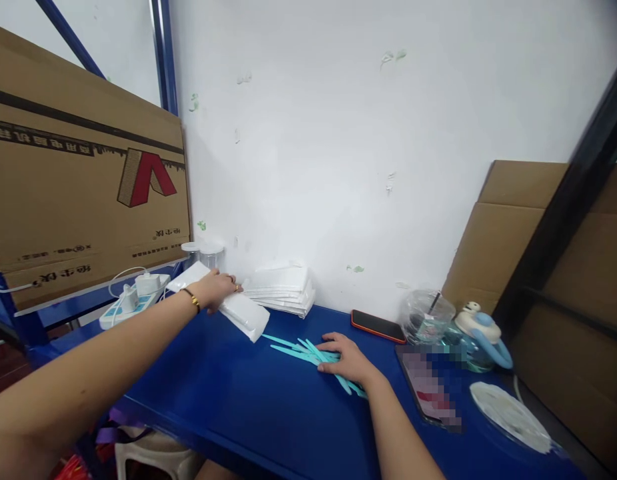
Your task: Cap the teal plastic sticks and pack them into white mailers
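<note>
My left hand [216, 291] is closed over a long, flat white packet [246, 316], its fingers curled across the middle. Both ends of the packet stick out past the hand, and its near end lies by the turquoise sticks. My right hand [347, 361] rests on a loose, crossed bunch of thin turquoise flat sticks [293, 351], with thumb and fingers apart. The palm hides part of the bunch, and some tips poke out below it. Just beyond the left hand, a stack of similar white packets [281, 288] lies against the wall.
On the blue table [248, 407], an orange-edged phone [377, 326], another phone [428, 387], a plastic cup [428, 317], a lidded jug [481, 337] and a white lid [511, 415] lie right. Left are clear jars [211, 257], a power strip [116, 313] and a large carton [83, 167].
</note>
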Demonstrator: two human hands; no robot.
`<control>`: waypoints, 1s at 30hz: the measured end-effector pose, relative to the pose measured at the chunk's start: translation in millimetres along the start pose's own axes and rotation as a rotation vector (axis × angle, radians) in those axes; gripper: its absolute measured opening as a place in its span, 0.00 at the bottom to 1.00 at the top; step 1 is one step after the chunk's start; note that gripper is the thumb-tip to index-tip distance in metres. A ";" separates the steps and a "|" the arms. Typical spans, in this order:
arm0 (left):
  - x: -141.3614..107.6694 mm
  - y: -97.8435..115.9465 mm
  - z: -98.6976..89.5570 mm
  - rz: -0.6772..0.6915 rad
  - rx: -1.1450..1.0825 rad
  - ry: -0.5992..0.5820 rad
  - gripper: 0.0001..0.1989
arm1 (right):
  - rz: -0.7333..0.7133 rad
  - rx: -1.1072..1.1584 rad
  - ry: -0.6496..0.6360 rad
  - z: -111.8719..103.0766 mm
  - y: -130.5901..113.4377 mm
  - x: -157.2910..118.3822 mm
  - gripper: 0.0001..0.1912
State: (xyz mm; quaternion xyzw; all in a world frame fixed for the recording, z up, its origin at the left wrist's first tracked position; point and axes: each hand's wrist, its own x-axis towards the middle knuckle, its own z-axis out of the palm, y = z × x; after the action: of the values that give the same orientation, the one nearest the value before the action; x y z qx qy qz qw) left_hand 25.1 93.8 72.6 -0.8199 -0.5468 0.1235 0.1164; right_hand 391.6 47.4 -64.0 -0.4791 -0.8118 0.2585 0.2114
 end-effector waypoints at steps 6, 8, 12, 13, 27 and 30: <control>-5.7 2.2 53.2 -0.053 -0.086 -0.027 0.57 | 0.005 0.160 0.103 -18.6 -1.7 -6.7 0.30; -11.3 22.3 54.4 0.010 -0.184 0.107 0.52 | -0.005 0.187 0.203 -31.4 0.7 -12.3 0.29; -15.5 91.7 49.1 0.299 -0.546 0.281 0.36 | 0.039 0.147 0.193 -47.9 6.3 -33.8 0.41; -13.0 109.9 49.0 0.373 -0.569 0.277 0.36 | 0.064 0.123 0.140 -47.7 7.6 -41.4 0.47; 25.3 197.5 85.4 0.310 -0.761 0.239 0.38 | 0.164 -0.232 0.091 12.5 19.1 -58.2 0.49; 19.2 206.8 82.1 0.381 -0.870 0.284 0.39 | 0.118 -0.212 0.096 19.2 8.0 -41.2 0.46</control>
State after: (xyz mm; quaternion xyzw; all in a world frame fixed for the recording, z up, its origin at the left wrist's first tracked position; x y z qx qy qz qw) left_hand 184.7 38.6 -73.6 -0.8865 -0.3670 -0.2101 -0.1881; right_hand 404.3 9.9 -87.9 -0.5574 -0.7939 0.1601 0.1829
